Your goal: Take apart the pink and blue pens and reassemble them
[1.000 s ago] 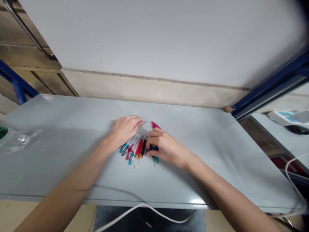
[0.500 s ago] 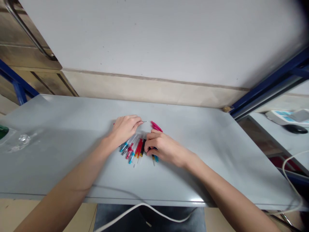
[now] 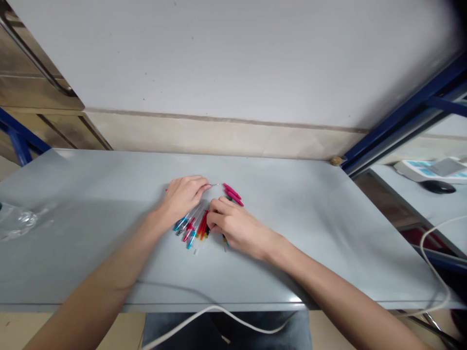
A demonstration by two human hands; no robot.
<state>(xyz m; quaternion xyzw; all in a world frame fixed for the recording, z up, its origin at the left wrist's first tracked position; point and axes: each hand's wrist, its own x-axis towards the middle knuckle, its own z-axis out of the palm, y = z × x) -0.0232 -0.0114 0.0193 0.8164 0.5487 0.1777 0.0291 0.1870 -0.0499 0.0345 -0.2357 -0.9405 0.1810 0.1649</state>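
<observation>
Several clear pen barrels and refills with blue, red and black parts (image 3: 190,228) lie fanned out on the grey table (image 3: 109,243). Above their left side, my left hand (image 3: 185,194) pinches a thin metallic piece that sticks out to the right between thumb and finger; a red tip shows beyond the hand's left side. My right hand (image 3: 229,223) is closed over the right part of the pile, its fingertips at the red and black refills; what it grips is hidden. Pink pen parts (image 3: 232,194) lie just beyond my right hand.
Crumpled clear plastic (image 3: 18,221) lies at the table's left. A small brown object (image 3: 336,161) sits at the far right corner. On a side table at right are a white device (image 3: 430,169) and a black mouse (image 3: 438,186). A white cable (image 3: 425,253) hangs at right.
The view has shifted slightly. My right hand has moved a little left over the pile, covering more of the black refills and uncovering more of the pink parts. My left hand keeps its pinch.
</observation>
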